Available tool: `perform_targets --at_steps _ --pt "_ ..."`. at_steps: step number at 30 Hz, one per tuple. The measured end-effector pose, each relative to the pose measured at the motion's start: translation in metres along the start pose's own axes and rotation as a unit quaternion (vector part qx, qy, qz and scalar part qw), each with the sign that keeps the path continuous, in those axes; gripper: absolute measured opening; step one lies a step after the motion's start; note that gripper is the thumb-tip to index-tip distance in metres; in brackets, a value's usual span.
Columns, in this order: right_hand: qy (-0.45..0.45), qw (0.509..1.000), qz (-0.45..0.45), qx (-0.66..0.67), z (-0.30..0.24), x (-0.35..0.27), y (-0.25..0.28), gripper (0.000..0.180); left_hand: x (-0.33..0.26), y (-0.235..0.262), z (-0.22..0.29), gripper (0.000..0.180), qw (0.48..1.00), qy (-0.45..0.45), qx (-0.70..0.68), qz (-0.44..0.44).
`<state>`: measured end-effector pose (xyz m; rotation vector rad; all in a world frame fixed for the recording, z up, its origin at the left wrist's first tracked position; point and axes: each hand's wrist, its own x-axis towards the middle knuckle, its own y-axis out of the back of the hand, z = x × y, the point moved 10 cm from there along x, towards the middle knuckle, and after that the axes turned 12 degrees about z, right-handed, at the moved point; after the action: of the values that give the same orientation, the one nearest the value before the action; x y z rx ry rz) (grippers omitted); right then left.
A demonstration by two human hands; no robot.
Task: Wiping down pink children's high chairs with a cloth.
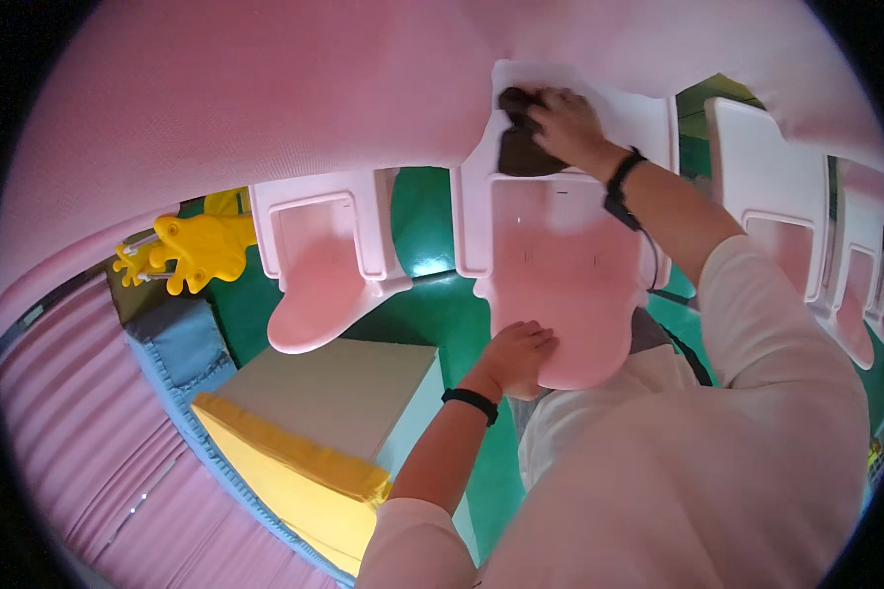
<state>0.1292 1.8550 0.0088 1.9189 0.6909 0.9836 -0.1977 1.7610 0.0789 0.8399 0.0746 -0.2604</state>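
A pink child's chair [570, 294] stands right in front of me, its rounded backrest toward me and a pale pink tray-like panel [638, 123] at its far end. My right hand [567, 128] is closed on a dark brown cloth [528, 155], pressing it against that panel; part of the cloth bunches up beyond the fingers. At the left edge of the backrest, my left hand [521, 358] grips the rim with its fingers curled over the pink surface. Its thumb is hidden. Each wrist wears a black band.
Another pink chair [324, 265] stands to the left, and white-pink chairs [766, 187] line the right. Pink padded material [265, 88] spans the far side. A yellow toy figure [204, 245], a blue padded block [182, 339] and a grey-yellow box [334, 393] sit on the left over green floor.
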Motion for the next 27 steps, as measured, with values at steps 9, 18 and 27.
perform_targets --at_steps 9,18,27 --pt "-0.012 0.995 -0.095 -0.036 0.034 -0.063 0.018 0.040 -0.007 -0.001 -0.002 0.067 1.000 0.000 -0.005 0.007" --pt "0.044 0.997 -0.052 0.030 -0.083 0.027 -0.058 0.023 -0.001 0.012 0.001 0.055 0.998 -0.028 -0.002 0.064" --pt "-0.142 0.958 -0.243 -0.047 0.004 -0.013 -0.006 0.050 -0.005 -0.002 -0.004 0.064 0.999 0.029 -0.010 -0.021"
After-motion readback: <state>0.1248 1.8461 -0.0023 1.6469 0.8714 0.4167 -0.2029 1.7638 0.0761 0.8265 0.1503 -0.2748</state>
